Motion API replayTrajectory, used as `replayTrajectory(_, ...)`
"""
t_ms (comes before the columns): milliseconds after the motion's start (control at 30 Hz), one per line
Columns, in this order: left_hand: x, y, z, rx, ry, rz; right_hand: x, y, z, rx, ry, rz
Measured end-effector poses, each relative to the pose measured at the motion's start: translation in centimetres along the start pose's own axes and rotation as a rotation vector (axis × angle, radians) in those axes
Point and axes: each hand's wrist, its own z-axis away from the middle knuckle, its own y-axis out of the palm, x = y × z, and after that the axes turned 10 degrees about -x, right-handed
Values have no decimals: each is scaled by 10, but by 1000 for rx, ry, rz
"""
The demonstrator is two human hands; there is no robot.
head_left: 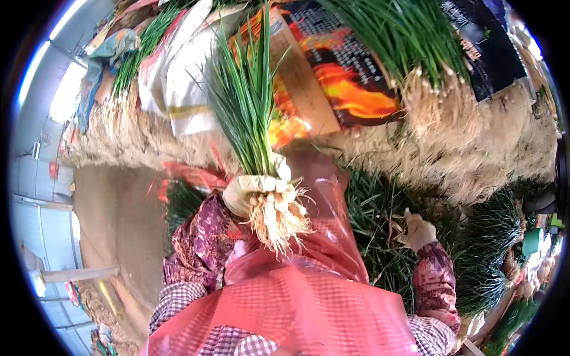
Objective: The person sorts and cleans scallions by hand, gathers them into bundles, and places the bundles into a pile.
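My left hand (240, 193), in a pale glove, is wrapped round a bunch of green-leaved plants (256, 127) in front of my chest. The leaves point up and away, and the white bulbs and stringy roots (276, 222) hang towards me. My right hand (418, 231), also in a pale glove, is low on the right beside a heap of loose green leaves (380, 222). Its fingers point at the leaves; a thin dry strand shows by the fingertips, and whether they grip it is unclear.
Ahead, a long root-covered pile (368, 148) carries another green bunch (436, 89), printed cardboard (350, 77) and a white sack (190, 77). More bundles (490, 255) lie at the right. Brown floor (119, 219) shows at the left. A pink apron (285, 308) covers my front.
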Motion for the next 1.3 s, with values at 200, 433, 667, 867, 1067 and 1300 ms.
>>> replayTrajectory(200,46,27,-72,-32,27,81,134,-40,-71,52,-192,-710)
replayTrajectory(433,21,55,-79,-93,278,111,122,-121,-152,-172,-628,78)
replayTrajectory(667,11,42,-76,18,83,183,-7,-213,-268,-515,366,-90)
replayTrajectory(867,-2,49,-75,-91,53,182,66,-229,-240,-556,334,-428)
replayTrajectory(1067,7,45,-87,-115,34,7,149,-130,-194,-237,377,-1094)
replayTrajectory(1300,11,32,-71,-138,-5,-69,182,-87,-199,-98,372,-1407)
